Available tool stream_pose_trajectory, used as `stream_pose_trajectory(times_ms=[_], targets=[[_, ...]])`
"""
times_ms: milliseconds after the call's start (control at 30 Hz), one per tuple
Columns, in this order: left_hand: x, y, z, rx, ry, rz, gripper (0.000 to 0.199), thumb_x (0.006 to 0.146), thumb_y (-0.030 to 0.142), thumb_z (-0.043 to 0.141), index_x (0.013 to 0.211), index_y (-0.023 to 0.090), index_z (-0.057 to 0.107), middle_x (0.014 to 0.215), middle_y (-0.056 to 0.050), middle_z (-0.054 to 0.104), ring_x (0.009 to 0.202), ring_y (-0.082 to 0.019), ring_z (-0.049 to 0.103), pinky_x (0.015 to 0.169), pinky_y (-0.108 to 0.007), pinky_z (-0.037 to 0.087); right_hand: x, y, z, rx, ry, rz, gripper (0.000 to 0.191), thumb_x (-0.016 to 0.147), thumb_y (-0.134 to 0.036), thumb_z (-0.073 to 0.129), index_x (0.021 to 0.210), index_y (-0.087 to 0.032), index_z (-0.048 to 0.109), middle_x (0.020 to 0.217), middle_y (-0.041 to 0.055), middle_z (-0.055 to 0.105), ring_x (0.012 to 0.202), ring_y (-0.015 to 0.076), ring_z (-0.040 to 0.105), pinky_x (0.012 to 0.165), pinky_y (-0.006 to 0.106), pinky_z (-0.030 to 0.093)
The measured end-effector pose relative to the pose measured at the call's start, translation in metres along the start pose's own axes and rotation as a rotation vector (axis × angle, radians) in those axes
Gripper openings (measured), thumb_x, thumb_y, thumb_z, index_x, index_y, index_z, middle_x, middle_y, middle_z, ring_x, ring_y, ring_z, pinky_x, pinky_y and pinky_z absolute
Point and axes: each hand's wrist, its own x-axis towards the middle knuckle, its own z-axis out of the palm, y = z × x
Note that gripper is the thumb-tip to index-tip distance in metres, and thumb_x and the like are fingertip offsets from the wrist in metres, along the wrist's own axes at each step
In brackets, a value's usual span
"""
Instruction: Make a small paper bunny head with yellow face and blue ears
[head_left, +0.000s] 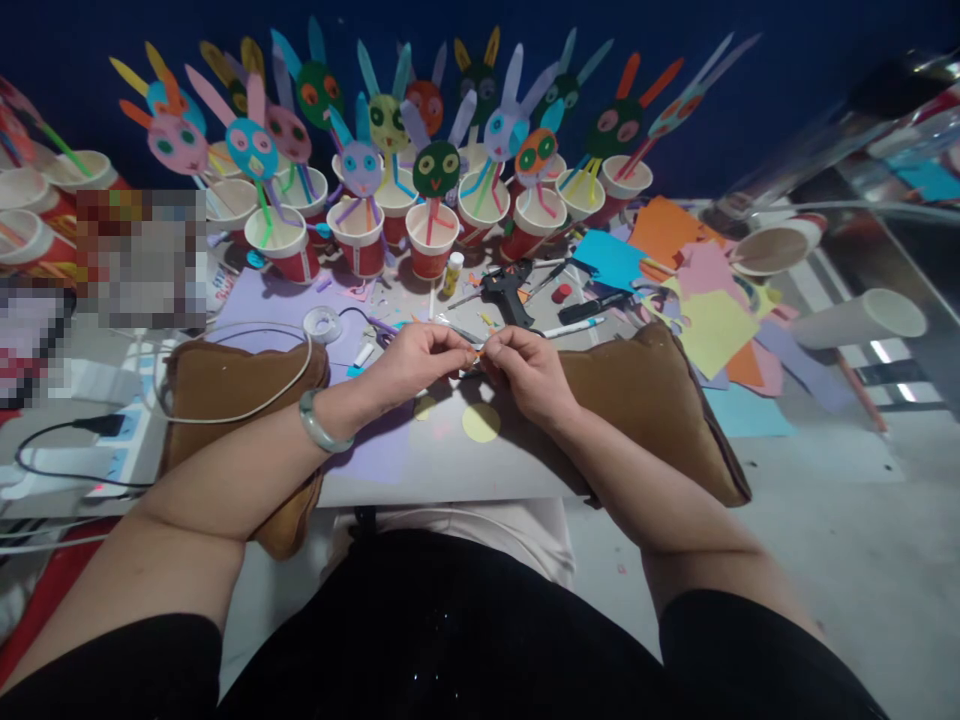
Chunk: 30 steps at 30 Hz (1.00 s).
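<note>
My left hand (416, 368) and my right hand (531, 372) meet above the front part of the table, fingertips pinched close together. Between them shows a small orange piece (478, 352), probably paper, mostly covered by the fingers. Below my hands a yellow paper circle (481, 422) lies on the table, with a smaller yellow circle (424, 408) to its left. Just beyond my fingers are a black glue gun (510, 292) and a glue stick (453, 273) with a white cap. A white marker (574, 327) lies right of my right hand.
Brown cushions (652, 415) lie under both forearms. Red paper cups (431, 245) with paper rabbit heads on straws stand along the back. Coloured paper scraps (712, 315) are piled at right, near tipped cups (862, 318). A power strip (124, 450) and cables lie left.
</note>
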Motion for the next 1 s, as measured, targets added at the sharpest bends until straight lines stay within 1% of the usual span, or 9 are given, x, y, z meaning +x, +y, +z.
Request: stream_pose_trajectory(times_ms=[133, 233, 300, 400, 533, 667, 800, 900, 1000], targets=[[0.0014, -0.0018, 0.0000, -0.011, 0.026, -0.001, 0.014, 0.073, 0.027, 0.072, 0.074, 0.013, 0.071, 0.061, 0.002, 0.063, 0.053, -0.007, 0.052, 0.052, -0.021, 0.039, 0.0007, 0.0032, -0.0017, 0.044, 0.012, -0.007, 0.033, 0.084, -0.048, 0.072, 0.069, -0.021, 0.061, 0.059, -0.0035, 0.057, 0.051, 0.0091, 0.045, 0.053, 0.026, 0.036], [0.0024, -0.0022, -0.0008, -0.018, 0.014, 0.014, 0.012, 0.073, 0.025, 0.071, 0.071, 0.014, 0.070, 0.060, 0.002, 0.063, 0.054, -0.007, 0.052, 0.052, -0.021, 0.039, 0.0007, 0.0045, -0.0028, 0.026, -0.008, -0.005, 0.031, 0.079, -0.047, 0.078, 0.074, -0.021, 0.063, 0.061, -0.0037, 0.059, 0.053, 0.0089, 0.045, 0.054, 0.025, 0.036], [0.0027, -0.0033, -0.0015, -0.025, 0.005, 0.023, 0.013, 0.074, 0.027, 0.071, 0.072, 0.014, 0.071, 0.061, 0.001, 0.064, 0.054, -0.007, 0.052, 0.052, -0.021, 0.039, 0.0005, 0.0039, -0.0028, 0.008, -0.023, -0.004, 0.031, 0.076, -0.046, 0.080, 0.074, -0.020, 0.063, 0.061, -0.0042, 0.058, 0.053, 0.0083, 0.044, 0.054, 0.025, 0.036], [0.0026, -0.0049, -0.0019, -0.035, -0.004, 0.020, 0.015, 0.076, 0.028, 0.071, 0.074, 0.013, 0.072, 0.063, 0.000, 0.065, 0.055, -0.007, 0.053, 0.052, -0.021, 0.040, 0.0003, 0.0019, -0.0018, -0.016, -0.022, 0.001, 0.030, 0.077, -0.043, 0.079, 0.072, -0.020, 0.061, 0.059, -0.0051, 0.055, 0.052, 0.0075, 0.042, 0.054, 0.024, 0.036], [0.0021, -0.0039, -0.0010, -0.044, 0.001, -0.009, 0.013, 0.078, 0.024, 0.066, 0.073, 0.013, 0.072, 0.062, -0.001, 0.064, 0.053, -0.007, 0.051, 0.052, -0.021, 0.039, 0.0006, 0.0000, -0.0009, -0.046, -0.010, 0.008, 0.029, 0.078, -0.042, 0.077, 0.071, -0.020, 0.059, 0.059, -0.0052, 0.054, 0.052, 0.0073, 0.041, 0.053, 0.024, 0.036], [0.0015, -0.0002, -0.0013, -0.032, 0.010, -0.027, 0.009, 0.071, 0.020, 0.070, 0.075, 0.013, 0.073, 0.063, 0.000, 0.065, 0.054, -0.007, 0.052, 0.051, -0.020, 0.037, 0.0007, -0.0006, -0.0008, -0.035, -0.003, -0.003, 0.027, 0.077, -0.040, 0.076, 0.071, -0.020, 0.059, 0.057, -0.0056, 0.054, 0.051, 0.0074, 0.041, 0.053, 0.024, 0.035], [0.0007, 0.0030, -0.0020, -0.012, -0.003, -0.037, 0.016, 0.069, 0.027, 0.076, 0.076, 0.013, 0.071, 0.058, 0.002, 0.060, 0.052, -0.007, 0.049, 0.049, -0.020, 0.034, 0.0005, -0.0008, -0.0012, -0.031, -0.008, -0.004, 0.028, 0.077, -0.042, 0.077, 0.071, -0.020, 0.060, 0.057, -0.0056, 0.054, 0.052, 0.0077, 0.042, 0.053, 0.025, 0.036], [0.0003, 0.0034, -0.0016, 0.007, 0.002, -0.030, 0.020, 0.070, 0.030, 0.077, 0.075, 0.013, 0.070, 0.058, 0.002, 0.061, 0.053, -0.007, 0.050, 0.050, -0.021, 0.036, 0.0003, -0.0008, -0.0015, -0.049, -0.014, 0.005, 0.031, 0.076, -0.044, 0.078, 0.071, -0.020, 0.059, 0.057, -0.0056, 0.053, 0.052, 0.0080, 0.042, 0.053, 0.025, 0.037], [0.0007, 0.0019, -0.0010, 0.001, 0.009, -0.020, 0.020, 0.070, 0.031, 0.077, 0.074, 0.013, 0.070, 0.060, 0.001, 0.063, 0.053, -0.008, 0.052, 0.052, -0.022, 0.039, 0.0001, -0.0011, -0.0013, -0.052, -0.021, 0.006, 0.030, 0.077, -0.043, 0.078, 0.070, -0.020, 0.060, 0.058, -0.0053, 0.053, 0.052, 0.0079, 0.042, 0.053, 0.025, 0.037]])
